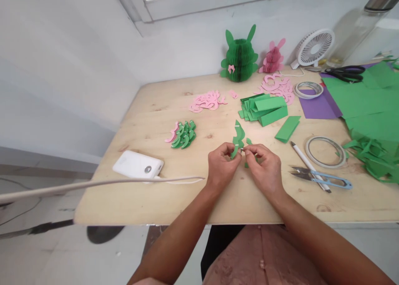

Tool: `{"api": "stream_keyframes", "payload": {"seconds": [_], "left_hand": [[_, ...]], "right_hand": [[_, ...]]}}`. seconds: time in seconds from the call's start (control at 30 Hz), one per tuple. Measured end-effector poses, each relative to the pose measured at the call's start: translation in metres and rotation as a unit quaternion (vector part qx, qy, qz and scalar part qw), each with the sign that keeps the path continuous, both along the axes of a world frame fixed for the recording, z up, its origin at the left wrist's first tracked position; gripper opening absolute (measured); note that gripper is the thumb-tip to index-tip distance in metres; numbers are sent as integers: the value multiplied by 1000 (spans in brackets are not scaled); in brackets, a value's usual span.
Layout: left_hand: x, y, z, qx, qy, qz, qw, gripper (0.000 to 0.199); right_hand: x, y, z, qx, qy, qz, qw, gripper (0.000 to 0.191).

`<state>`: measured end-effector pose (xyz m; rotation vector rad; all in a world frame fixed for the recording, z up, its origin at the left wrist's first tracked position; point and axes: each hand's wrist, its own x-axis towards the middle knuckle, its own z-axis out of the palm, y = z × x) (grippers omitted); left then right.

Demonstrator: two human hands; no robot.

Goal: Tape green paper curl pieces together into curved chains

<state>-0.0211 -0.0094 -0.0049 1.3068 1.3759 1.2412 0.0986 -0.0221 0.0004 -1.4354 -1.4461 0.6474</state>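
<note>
My left hand (222, 162) is closed around a green paper cutout (239, 133) with a wavy edge, which carries short white strips. Close beside it, my right hand (264, 166) pinches at the cutout's lower edge, where a small pale bit shows between the fingertips; what exactly it grips is too small to tell. Small green scraps (248, 141) show by the right fingers. To the left lies a heap of similar green cutouts (184, 134) with white strips, next to a pink cutout (172, 132). Folded green paper pieces (264, 109) lie beyond my hands.
At right are thread snips (330, 179), a white pen (307, 162), tape rolls (326, 152), black scissors (344, 73) and green sheets (370, 93). Pink cutouts (207, 102), a green paper rabbit (240, 60), a pink one (273, 59) and a fan (314, 48) stand behind; a power bank (137, 164) lies left.
</note>
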Motion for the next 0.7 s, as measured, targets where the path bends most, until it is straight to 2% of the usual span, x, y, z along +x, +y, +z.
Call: {"api": "stream_keyframes", "payload": {"seconds": [0.7], "left_hand": [[0,-1,0,10,12,-11,1000,8]], "right_hand": [[1,0,1,-31,7,-8,999,15]]}}
